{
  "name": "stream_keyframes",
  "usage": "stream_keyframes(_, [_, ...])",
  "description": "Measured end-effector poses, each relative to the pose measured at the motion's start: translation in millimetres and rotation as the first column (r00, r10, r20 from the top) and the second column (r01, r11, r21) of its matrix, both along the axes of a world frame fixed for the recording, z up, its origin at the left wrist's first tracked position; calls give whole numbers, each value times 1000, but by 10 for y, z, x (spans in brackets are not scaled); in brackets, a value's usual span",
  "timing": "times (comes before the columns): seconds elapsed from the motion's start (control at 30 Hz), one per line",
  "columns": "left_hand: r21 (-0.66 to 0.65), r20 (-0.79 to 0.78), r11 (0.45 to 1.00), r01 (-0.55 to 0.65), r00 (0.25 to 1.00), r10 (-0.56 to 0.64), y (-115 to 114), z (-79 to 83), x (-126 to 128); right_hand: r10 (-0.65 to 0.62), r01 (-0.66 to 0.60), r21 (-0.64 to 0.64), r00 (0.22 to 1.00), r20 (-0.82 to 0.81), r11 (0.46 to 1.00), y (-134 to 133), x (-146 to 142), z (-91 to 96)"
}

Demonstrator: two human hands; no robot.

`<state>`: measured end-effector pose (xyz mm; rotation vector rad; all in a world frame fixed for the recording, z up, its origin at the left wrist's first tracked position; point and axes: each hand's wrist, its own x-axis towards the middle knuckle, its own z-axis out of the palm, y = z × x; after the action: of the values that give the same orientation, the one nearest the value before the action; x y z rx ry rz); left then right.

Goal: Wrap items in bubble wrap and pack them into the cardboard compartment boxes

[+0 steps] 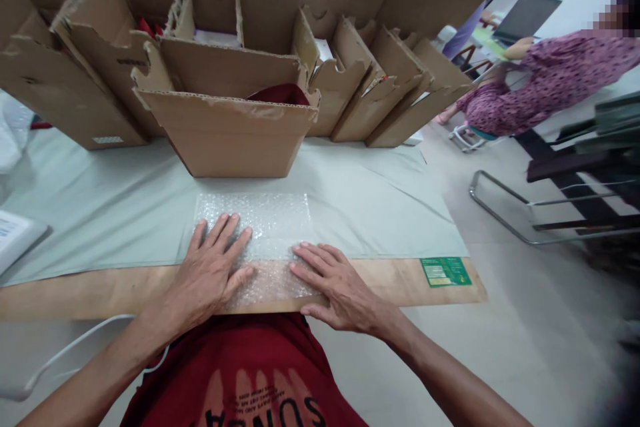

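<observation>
A clear sheet of bubble wrap [270, 220] lies flat across the pale green cloth and the bare wooden strip at the table's front edge. My left hand [213, 267] rests on its left side, fingers spread. On its right side lies my right hand [335, 283], fingers stretched out and pointing left, the thumb near the table edge. Neither hand grips anything. Just beyond the sheet stands an open cardboard box [235, 130] with something dark red inside.
Several cardboard holders [350, 93] line the back of the table. A white box [17, 237] sits at the left, and a green label [445, 272] is stuck near the right corner. A white cable [75, 343] hangs at lower left. Another person [550, 80] sits at the far right.
</observation>
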<state>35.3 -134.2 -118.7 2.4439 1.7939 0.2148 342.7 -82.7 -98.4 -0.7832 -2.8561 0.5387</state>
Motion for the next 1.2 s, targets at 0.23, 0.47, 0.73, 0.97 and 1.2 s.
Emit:
stream_keyframes(0.23, [-65,130,980,189,975,-179,-201,171,-120,-3,59,155,940,-340,986,29,-82,-79])
stream_keyframes(0.47, [-213,516,914,-344,755,405,-181,242,-298,-566,344,-475,669,-482,810,229,-221,71])
stream_keyframes(0.73, [-297,460,731,-614,579,673,135,223,-168,-620,470,-446,729,-291,762,547,-389,-124])
stream_keyframes(0.97, [-254,262,789,-560,745,613,289,162,-195,-525,520,-96,851,-33,849,559,-369,-81])
stream_keyframes(1.2, [10,85,847,-531,845,529,226,205,-239,-585,584,32,811,19,811,801,-306,-1])
